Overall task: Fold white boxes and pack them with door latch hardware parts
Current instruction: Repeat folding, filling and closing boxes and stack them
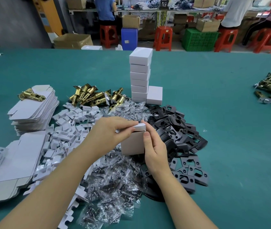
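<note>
- I've got the white box (132,142) up between both hands, standing on end over the heap of clear screw bags (115,177), its long axis near vertical and the open end facing up and away from me
- My left hand (113,129) comes in from the left at the top; its fingers (126,125) are pinched on the lid flap (140,126), which is bent over the mouth but shows a dark gap beneath, so I judge it not yet tucked
- My right hand (154,146) clamps the box's right edge, thumb pressed on the front face near the top corner, other fingers wrapped behind where I can't see them
- What matters now: the flap lies directly above the box mouth, touching my left fingers, so the closing push goes down along the box's long axis, and the left hand is the nearer one to do it while the right steadies
- I can't see inside, so I can't tell what's packed
- Finished boxes stand in a stack (139,76) on the green surface (222,129) straight ahead, well beyond my hands
- Black strike plates (177,128) lie just right of the box, brass latches (95,96) ahead left, flat box blanks (34,109) far left
</note>
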The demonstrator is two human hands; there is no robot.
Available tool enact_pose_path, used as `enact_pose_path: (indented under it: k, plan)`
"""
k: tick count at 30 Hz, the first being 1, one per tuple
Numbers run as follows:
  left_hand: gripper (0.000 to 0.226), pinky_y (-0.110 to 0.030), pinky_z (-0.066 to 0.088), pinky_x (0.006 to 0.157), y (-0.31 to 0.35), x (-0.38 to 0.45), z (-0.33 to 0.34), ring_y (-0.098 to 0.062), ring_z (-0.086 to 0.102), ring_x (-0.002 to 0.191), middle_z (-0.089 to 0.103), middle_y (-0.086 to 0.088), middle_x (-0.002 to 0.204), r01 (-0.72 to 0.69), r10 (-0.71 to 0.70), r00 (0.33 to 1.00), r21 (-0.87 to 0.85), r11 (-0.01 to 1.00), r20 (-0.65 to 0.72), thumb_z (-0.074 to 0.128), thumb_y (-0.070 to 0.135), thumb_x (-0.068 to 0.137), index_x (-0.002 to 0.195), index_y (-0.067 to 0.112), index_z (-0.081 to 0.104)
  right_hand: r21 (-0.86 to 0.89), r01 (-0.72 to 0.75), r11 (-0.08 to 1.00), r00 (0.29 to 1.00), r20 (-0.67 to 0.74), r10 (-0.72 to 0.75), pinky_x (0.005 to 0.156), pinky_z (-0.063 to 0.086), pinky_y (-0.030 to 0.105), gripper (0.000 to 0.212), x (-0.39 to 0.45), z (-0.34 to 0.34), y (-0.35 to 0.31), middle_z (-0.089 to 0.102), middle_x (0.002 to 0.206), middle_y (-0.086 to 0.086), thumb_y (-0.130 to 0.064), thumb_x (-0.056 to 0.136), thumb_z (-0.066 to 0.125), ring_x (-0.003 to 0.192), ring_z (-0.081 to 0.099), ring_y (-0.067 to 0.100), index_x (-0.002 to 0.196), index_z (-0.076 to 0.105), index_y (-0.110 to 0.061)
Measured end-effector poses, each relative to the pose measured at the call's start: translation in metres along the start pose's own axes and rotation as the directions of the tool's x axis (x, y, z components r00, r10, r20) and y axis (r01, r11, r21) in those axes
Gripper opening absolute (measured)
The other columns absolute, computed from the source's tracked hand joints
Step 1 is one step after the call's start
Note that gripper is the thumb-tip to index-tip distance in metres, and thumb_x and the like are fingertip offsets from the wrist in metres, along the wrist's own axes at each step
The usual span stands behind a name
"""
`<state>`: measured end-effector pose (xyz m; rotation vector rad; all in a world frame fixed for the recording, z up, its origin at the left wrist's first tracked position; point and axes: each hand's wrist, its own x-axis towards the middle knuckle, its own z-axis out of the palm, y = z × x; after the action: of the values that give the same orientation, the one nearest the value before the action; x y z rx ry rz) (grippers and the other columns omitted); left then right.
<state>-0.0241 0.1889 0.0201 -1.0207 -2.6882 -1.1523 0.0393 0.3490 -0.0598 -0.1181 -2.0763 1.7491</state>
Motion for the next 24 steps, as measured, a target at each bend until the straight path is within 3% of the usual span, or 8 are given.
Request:
enact_pose_path:
  k: [4,8,11,15,18,21,24]
  plan:
    - [0.029,-0.011,0.047,0.075,0.003,-0.003,0.005,-0.002,0.065,0.091,0.073,0.014,0.109,-0.053,0.053,0.999,0.015,0.999,0.003,0.072,0.021,0.094,0.122,0.027,0.075,0.002,0.050,0.999,0.998,-0.045,-0.050,0.084,0.045,0.007,0.029,-0.001,-0.001,0.000,0.066,0.118,-0.031,-0.057,0.099,0.046,0.112,0.064,-0.001,0.126,0.056,-0.051]
    - [0.031,-0.022,0.051,0.091,0.003,-0.004,0.002,-0.002,0.064,0.108,0.070,0.017,0.118,-0.061,0.061,0.995,-0.002,0.998,0.085,0.066,0.027,0.097,0.127,0.029,0.072,-0.039,0.065,0.997,0.997,-0.047,-0.067,0.079,0.045,0.012,0.036,-0.003,-0.002,0.001,0.067,0.111,-0.023,-0.057,0.100,0.043,0.102,0.065,0.007,0.135,0.049,-0.052]
    - [0.033,-0.012,0.045,0.096,-0.001,-0.007,-0.003,0.005,0.058,0.117,0.065,0.024,0.125,-0.030,0.034,0.989,-0.028,0.999,0.142,0.063,0.026,0.099,0.130,0.037,0.068,-0.042,0.132,0.990,0.989,-0.059,-0.134,0.092,0.047,0.014,0.033,-0.004,-0.001,-0.002,0.064,0.127,-0.022,-0.046,0.103,0.044,0.120,0.061,0.007,0.134,0.052,-0.055]
    - [0.035,-0.012,0.044,0.098,-0.004,-0.007,-0.005,0.006,0.054,0.122,0.063,0.026,0.129,0.002,0.006,0.982,-0.044,0.999,0.190,0.060,0.026,0.101,0.134,0.039,0.065,-0.066,0.251,0.966,0.963,-0.082,-0.256,0.109,0.046,0.026,0.032,-0.002,-0.003,-0.001,0.064,0.133,-0.015,-0.023,0.105,0.051,0.129,0.058,0.010,0.131,0.060,-0.039]
    - [0.036,-0.008,0.041,0.099,-0.004,-0.007,-0.006,0.008,0.053,0.123,0.062,0.026,0.130,-0.004,0.013,0.979,-0.045,0.999,0.202,0.058,0.028,0.101,0.134,0.041,0.063,-0.068,0.264,0.962,0.957,-0.104,-0.271,0.110,0.044,0.025,0.028,-0.002,-0.003,0.000,0.063,0.136,-0.004,-0.023,0.102,0.054,0.132,0.056,0.011,0.126,0.065,-0.032]
    - [0.037,-0.006,0.036,0.102,-0.007,-0.009,-0.005,0.012,0.046,0.130,0.056,0.030,0.138,0.002,0.003,0.974,-0.022,1.000,0.227,0.054,0.036,0.101,0.136,0.049,0.058,-0.131,0.312,0.941,0.935,-0.133,-0.329,0.109,0.040,0.016,0.029,-0.004,-0.002,0.001,0.060,0.139,0.001,-0.008,0.099,0.059,0.133,0.054,0.006,0.123,0.071,-0.021]
    - [0.041,-0.015,0.032,0.110,-0.012,-0.013,-0.003,0.014,0.031,0.140,0.038,0.033,0.153,-0.001,-0.011,0.968,0.047,0.999,0.249,0.044,0.051,0.100,0.139,0.060,0.047,-0.169,0.328,0.929,0.920,-0.167,-0.355,0.107,0.045,0.020,0.026,-0.005,-0.001,0.004,0.064,0.134,0.006,-0.004,0.097,0.062,0.130,0.056,0.003,0.118,0.074,-0.012]
